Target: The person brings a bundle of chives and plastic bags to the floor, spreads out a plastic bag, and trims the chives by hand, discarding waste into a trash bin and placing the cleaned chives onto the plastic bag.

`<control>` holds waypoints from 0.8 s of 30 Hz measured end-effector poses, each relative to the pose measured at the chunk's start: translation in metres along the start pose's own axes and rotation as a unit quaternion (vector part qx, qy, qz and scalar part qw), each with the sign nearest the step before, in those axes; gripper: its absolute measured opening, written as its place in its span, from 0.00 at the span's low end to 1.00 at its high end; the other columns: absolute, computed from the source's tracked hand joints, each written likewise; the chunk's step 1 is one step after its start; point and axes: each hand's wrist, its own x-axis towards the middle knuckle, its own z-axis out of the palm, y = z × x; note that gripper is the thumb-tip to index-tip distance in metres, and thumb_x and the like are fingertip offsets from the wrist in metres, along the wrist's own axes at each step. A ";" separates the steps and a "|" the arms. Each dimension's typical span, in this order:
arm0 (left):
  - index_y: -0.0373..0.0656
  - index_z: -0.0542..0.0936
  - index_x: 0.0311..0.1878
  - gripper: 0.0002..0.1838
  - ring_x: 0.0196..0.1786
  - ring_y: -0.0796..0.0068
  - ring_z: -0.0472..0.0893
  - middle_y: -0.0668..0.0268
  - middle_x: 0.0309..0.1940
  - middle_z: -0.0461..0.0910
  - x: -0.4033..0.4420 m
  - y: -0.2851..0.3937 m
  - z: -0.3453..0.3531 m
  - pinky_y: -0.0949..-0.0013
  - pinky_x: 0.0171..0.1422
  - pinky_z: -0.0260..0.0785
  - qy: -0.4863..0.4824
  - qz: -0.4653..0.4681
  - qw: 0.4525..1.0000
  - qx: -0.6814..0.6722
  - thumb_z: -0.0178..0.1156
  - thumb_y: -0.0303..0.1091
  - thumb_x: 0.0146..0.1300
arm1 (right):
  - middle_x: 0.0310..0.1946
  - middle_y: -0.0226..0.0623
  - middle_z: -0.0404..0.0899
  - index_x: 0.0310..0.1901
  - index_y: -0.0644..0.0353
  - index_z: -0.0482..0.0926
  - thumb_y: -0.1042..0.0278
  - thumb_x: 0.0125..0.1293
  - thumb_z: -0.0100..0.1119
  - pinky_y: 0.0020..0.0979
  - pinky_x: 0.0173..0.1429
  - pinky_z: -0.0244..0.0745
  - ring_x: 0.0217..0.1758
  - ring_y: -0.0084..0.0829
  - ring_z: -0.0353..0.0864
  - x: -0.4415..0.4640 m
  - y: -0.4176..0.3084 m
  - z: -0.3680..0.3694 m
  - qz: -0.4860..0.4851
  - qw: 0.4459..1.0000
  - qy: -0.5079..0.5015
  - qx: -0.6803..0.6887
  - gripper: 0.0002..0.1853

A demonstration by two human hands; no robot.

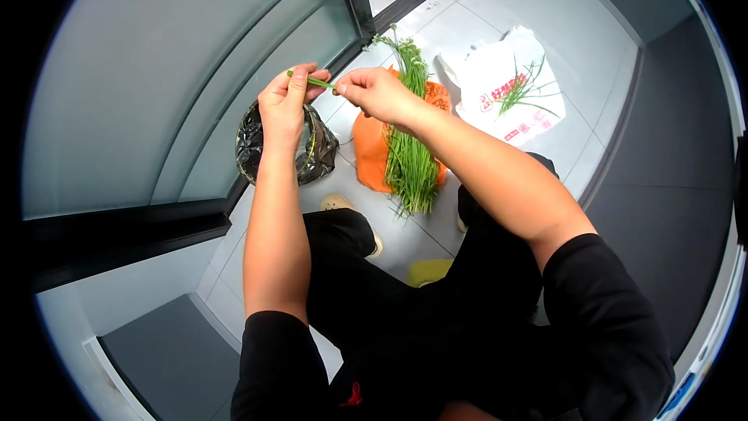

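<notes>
Above the black-lined bin (pixel 250 144), my left hand (pixel 285 100) pinches a short green stalk (pixel 312 81) between thumb and fingers. My right hand (pixel 374 93) is closed on the other end of that stalk, just to the right. A long bunch of green stalks (pixel 413 164) with pale buds at its far end lies on an orange bag (pixel 371 152) on the floor. Farther right, a few thin green stalks (pixel 518 93) rest on a white plastic bag (pixel 483 78) with red print.
A frosted glass panel (pixel 195 54) with a black frame stands at the left. Grey floor tiles (pixel 580 54) run beneath the bags. My shoe (pixel 336 202) is just below the bin, and a yellow-green object (pixel 428 271) sits between my legs.
</notes>
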 end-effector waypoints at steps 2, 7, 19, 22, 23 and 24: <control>0.28 0.71 0.47 0.16 0.40 0.67 0.80 0.52 0.39 0.77 -0.002 0.003 0.004 0.72 0.43 0.75 -0.051 0.008 0.996 -0.071 0.49 0.34 0.65 | 0.18 0.22 0.69 0.32 0.60 0.78 0.63 0.61 0.53 0.19 0.22 0.61 0.19 0.14 0.63 0.002 -0.001 -0.006 0.062 0.998 0.007 0.026 0.10; 0.30 0.70 0.49 0.14 0.40 0.66 0.80 0.53 0.37 0.77 0.011 0.010 -0.024 0.71 0.44 0.75 0.069 0.028 0.997 -0.003 0.46 0.30 0.66 | 0.20 0.27 0.76 0.36 0.61 0.79 0.63 0.62 0.51 0.22 0.24 0.67 0.20 0.16 0.71 0.001 -0.009 -0.009 0.043 0.988 -0.077 -0.123 0.11; 0.38 0.79 0.39 0.07 0.36 0.74 0.80 0.61 0.35 0.81 -0.018 0.017 -0.147 0.74 0.41 0.72 0.090 0.239 0.882 0.395 0.55 0.23 0.57 | 0.43 0.47 0.76 0.44 0.59 0.77 0.60 0.56 0.53 0.38 0.53 0.68 0.48 0.44 0.74 0.117 0.067 0.133 -0.118 0.938 -0.048 -0.323 0.16; 0.40 0.76 0.47 0.13 0.43 0.67 0.79 0.57 0.41 0.79 -0.019 -0.087 -0.176 0.70 0.49 0.69 0.017 -0.017 0.896 0.443 0.57 0.28 0.57 | 0.46 0.48 0.74 0.46 0.62 0.76 0.62 0.54 0.54 0.39 0.56 0.67 0.51 0.45 0.72 0.122 0.099 0.105 -0.070 0.932 -0.006 -0.355 0.19; 0.41 0.74 0.51 0.18 0.50 0.59 0.76 0.54 0.45 0.77 -0.026 -0.128 -0.191 0.66 0.54 0.66 -0.050 -0.004 0.874 0.483 0.57 0.28 0.54 | 0.45 0.49 0.74 0.45 0.62 0.76 0.63 0.53 0.54 0.38 0.56 0.67 0.51 0.45 0.72 0.117 0.109 0.084 -0.058 0.932 -0.011 -0.358 0.18; 0.42 0.70 0.55 0.24 0.55 0.55 0.72 0.50 0.50 0.74 -0.031 -0.139 -0.189 0.65 0.59 0.63 -0.135 -0.120 0.849 0.496 0.58 0.29 0.53 | 0.45 0.49 0.75 0.45 0.62 0.77 0.64 0.54 0.53 0.38 0.56 0.67 0.51 0.45 0.72 0.108 0.115 0.064 -0.037 0.923 -0.001 -0.384 0.17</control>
